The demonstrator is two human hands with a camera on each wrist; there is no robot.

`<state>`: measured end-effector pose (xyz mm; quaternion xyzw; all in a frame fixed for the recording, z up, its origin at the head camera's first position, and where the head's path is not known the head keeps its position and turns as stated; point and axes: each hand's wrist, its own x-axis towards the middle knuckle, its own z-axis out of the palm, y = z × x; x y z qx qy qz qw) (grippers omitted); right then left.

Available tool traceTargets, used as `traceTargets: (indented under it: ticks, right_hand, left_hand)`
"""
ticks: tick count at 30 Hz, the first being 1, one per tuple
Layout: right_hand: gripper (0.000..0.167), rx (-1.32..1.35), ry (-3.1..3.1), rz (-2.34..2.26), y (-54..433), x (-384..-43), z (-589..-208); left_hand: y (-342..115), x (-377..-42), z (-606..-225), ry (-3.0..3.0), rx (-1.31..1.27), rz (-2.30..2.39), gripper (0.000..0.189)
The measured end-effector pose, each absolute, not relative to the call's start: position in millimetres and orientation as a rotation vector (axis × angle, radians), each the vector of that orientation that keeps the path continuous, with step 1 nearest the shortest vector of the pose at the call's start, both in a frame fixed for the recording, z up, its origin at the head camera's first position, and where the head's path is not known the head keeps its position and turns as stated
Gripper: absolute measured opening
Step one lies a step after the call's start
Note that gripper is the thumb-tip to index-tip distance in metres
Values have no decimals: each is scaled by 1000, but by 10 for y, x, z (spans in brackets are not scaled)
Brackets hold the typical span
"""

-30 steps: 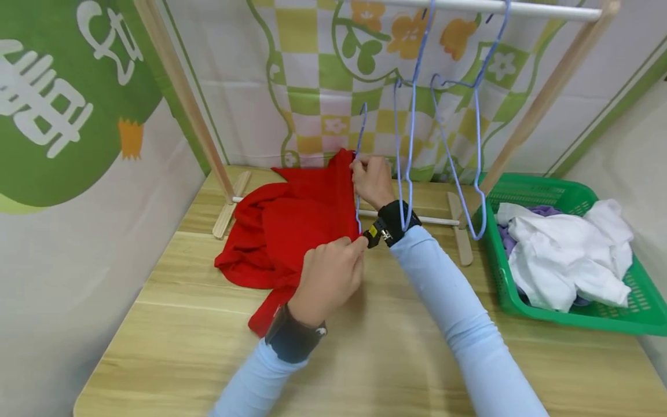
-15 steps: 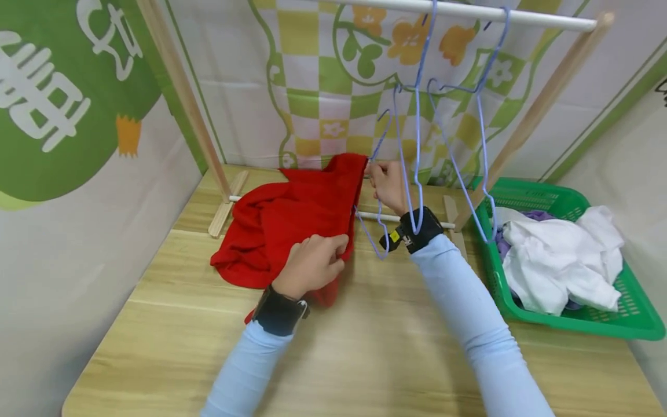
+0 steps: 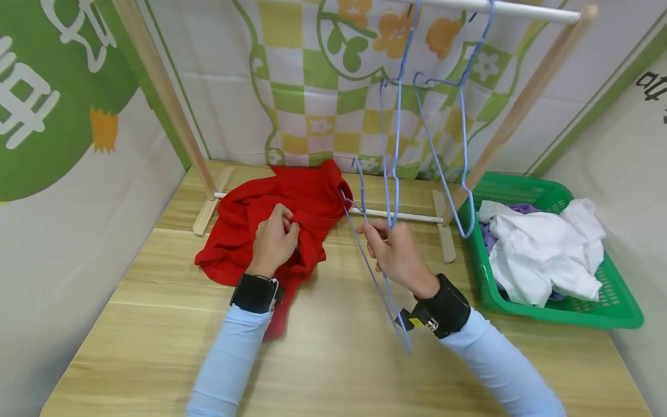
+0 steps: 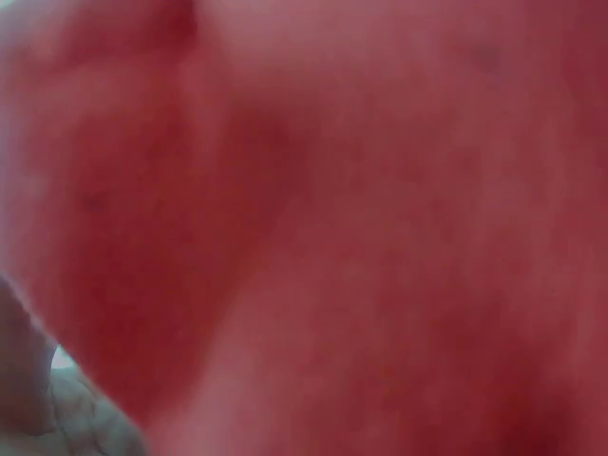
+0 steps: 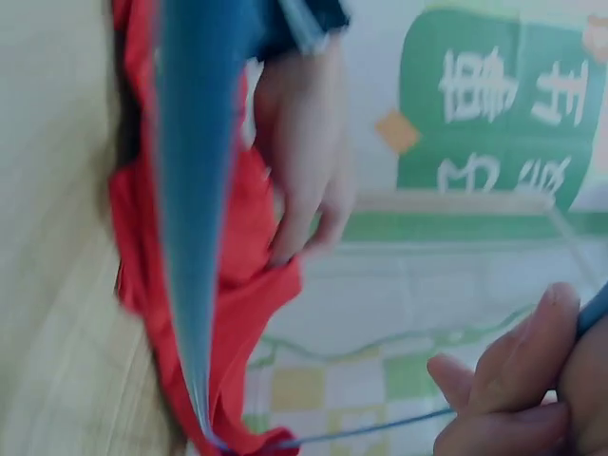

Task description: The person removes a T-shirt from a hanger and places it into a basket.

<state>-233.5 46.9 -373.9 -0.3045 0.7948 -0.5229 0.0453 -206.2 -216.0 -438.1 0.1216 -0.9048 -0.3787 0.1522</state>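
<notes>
A crumpled red garment (image 3: 307,194) lies on the wooden table in the head view. My left hand (image 3: 274,243) pinches a fold of it near the middle. The cloth fills most of the left wrist view, blurred. My right hand (image 3: 398,255) holds a thin blue wire hanger (image 3: 362,188) to the right of the garment. One end of that hanger reaches into the garment's opening, while its other end slants down toward the table's front. In the right wrist view, the hanger wire (image 5: 195,209) crosses close to the camera, and my right hand's fingers (image 5: 513,389) curl around another part of it.
A wooden rack with a white rail (image 3: 521,10) stands at the back. Two blue hangers hang from it, one hanger (image 3: 398,133) just above my right hand. The green basket (image 3: 563,318) on the right holds white and purple clothes (image 3: 542,249).
My right hand has come down and nearer the front, swinging the hanger so its lower end points toward me. My left hand has moved left, from the garment's edge onto its middle.
</notes>
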Motion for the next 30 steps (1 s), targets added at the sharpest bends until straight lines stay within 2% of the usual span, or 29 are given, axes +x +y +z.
traceTargets:
  ticks: [7, 12, 19, 26, 30]
  right_hand:
    - [27, -902, 2406, -1759, 211, -1935, -3533]
    - [22, -937, 2352, -1912, -80, -1871, -3308]
    - [26, -991, 2269, -2157, -497, -2177, -2940]
    - [29, -1077, 2288, -2314, -537, -2559, -2428]
    - [29, -1096, 2310, -2299, -533, -2774, -2113]
  left_hand:
    - [-2295, -2051, -4336, -2649, 440, -1067, 21]
    - [-2293, -2045, -4306, -2656, 427, -1052, 20]
    - [-2270, -2051, -4362, -2603, 343, -1079, 16]
    - [-2276, -2132, -4577, -2619, 279, -1055, 14]
    - [-2243, -2080, -4480, -2640, 272, -1057, 14]
